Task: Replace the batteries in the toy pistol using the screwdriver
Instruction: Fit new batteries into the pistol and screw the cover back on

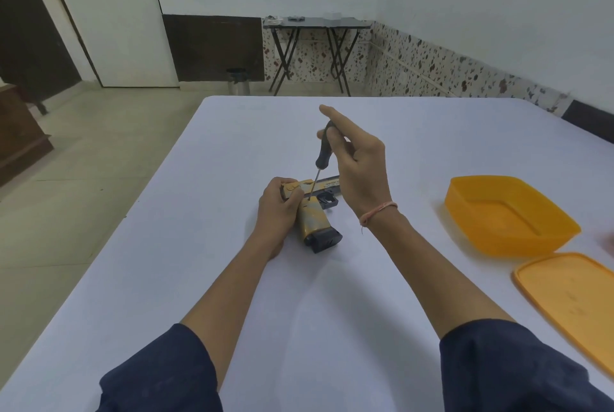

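Table (166, 278): a wide table under a white cloth filled most of the view; everything of the task lay on it.
Door (113, 12): a white door stood at the far left wall, well apart from the table.
Folding table (315, 24): a small dark one with crossed legs stood against the far wall; the small items on it were too far away to name.
Orange container (518, 242): an open plastic box sat at the right side, well apart from the hands.
Orange lid (571, 305): it lay flat just beside the container, on the side nearer to the person.
Right hand (362, 172): it was raised above the pistol; the thumb and the curled fingers clamped the handle of the screwdriver, while the index finger stuck out straight.
Left hand (277, 212): its fingers were curled round the rear end of the pistol and held it down on the cloth.
Toy pistol (312, 222): yellow and black, it lay on its side near the middle of the table, with the grip pointing toward the person and the barrel pointing to the right.
Screwdriver (324, 152): it had a dark handle and a thin shaft and was almost upright; its tip touched the pistol at the top of the grip, just beside the trigger.
Thread band (378, 212): a thin pinkish thread went around the right wrist.
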